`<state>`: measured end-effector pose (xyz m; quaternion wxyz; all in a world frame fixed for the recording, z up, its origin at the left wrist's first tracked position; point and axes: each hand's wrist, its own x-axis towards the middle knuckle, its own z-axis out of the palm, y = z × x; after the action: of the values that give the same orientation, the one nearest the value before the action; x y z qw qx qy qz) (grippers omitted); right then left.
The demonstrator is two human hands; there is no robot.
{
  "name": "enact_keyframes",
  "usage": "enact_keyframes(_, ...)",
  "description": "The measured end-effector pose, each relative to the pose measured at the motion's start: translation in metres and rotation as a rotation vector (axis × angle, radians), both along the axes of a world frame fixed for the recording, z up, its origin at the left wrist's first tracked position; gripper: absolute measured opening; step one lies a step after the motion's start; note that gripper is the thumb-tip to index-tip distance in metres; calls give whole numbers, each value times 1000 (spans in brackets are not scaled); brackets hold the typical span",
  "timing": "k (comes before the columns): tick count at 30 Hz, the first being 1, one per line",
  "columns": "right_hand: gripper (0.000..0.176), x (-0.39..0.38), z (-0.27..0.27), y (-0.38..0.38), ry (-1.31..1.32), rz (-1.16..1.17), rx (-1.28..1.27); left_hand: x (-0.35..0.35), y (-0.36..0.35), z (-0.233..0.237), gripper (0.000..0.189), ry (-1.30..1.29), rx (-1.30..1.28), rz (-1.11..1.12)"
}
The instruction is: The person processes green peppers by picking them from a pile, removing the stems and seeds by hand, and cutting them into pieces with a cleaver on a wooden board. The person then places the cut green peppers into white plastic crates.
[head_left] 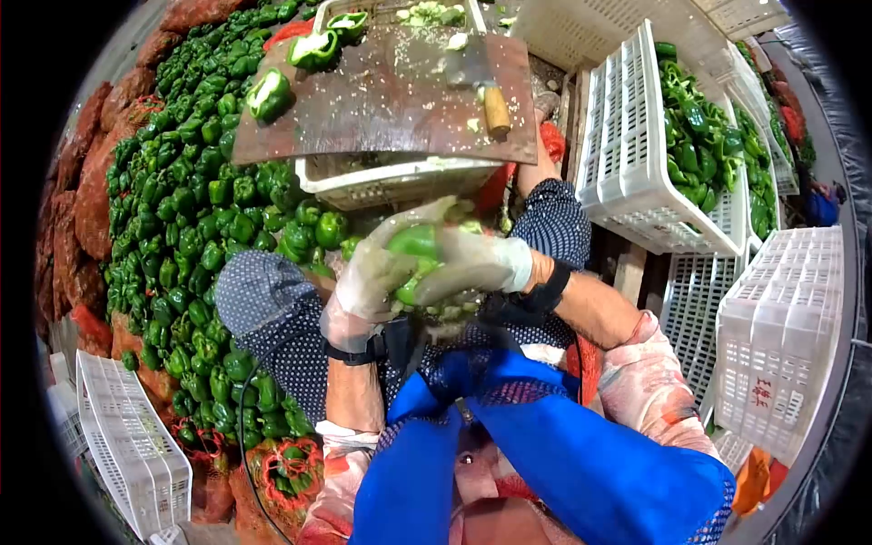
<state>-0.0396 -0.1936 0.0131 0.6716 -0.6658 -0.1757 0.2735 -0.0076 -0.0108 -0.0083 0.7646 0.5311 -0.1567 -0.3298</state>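
Both my hands wear whitish gloves and come together in front of my chest. Between them is a green bell pepper (414,242), partly covered by the fingers. My left hand (365,277) wraps the pepper from the left. From the right, my right hand (474,262), smeared by motion, closes over it. Pale seeds and bits show just below the hands. Beyond them lies a brown cutting board (381,100) with scattered seeds, resting across a white crate (400,182). On the board are a cleaver (495,111) with a wooden handle and cut green pepper pieces (269,95).
A large heap of green bell peppers (200,218) spreads along the left, beside red mesh sacks (95,200). A white crate (627,136) holding cut green peppers stands at the right. Upturned white crates (781,336) (136,445) sit at the lower right and lower left.
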Motion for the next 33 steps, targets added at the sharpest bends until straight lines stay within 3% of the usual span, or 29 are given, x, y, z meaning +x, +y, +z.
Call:
enact_keyframes(2,37,-3,10,4,69,-28,168,-2,-4,5,92,-71,-27,12)
enact_keyframes(4,39,-1,-8,3,-71,-35,12,0,-3,7,89,-38,-67,-8)
enact_keyframes(6,41,6,-10,5,-223,-69,-159,7,-2,-5,69,-112,23,-1)
enact_keyframes(7,45,12,9,4,-57,17,-501,9,-2,-6,61,-128,74,-4)
enact_keyframes(9,48,11,-3,2,-251,-9,-508,10,-5,-2,50,-77,199,-28)
enact_keyframes(11,53,9,-19,-2,-353,-3,-547,9,-7,-7,48,22,204,-21)
enact_keyframes(14,54,15,-7,-4,-202,108,-810,4,-7,-5,48,78,280,32)
enact_keyframes(18,56,15,-22,-11,-422,29,-731,0,-11,-14,49,-6,286,59)
enact_keyframes(20,55,16,-8,-4,-217,202,-911,1,-18,-24,50,-45,325,21)
enact_keyframes(23,57,11,-14,-1,-335,125,-890,4,-20,-15,51,80,208,-41)
enact_keyframes(26,37,5,-1,5,-372,195,-1062,7,-15,-8,48,21,119,-87)
enact_keyframes(27,36,1,-1,5,-460,148,-1058,8,-17,-10,44,41,120,-52)
enact_keyframes(30,39,6,-27,8,-381,-48,-1084,5,-18,-8,40,208,218,122)
enact_keyframes(31,56,11,-18,9,-226,13,-1021,7,-17,-22,35,148,222,144)
enact_keyframes(33,58,10,-6,14,-106,-34,-761,19,-7,-37,33,-470,279,72)
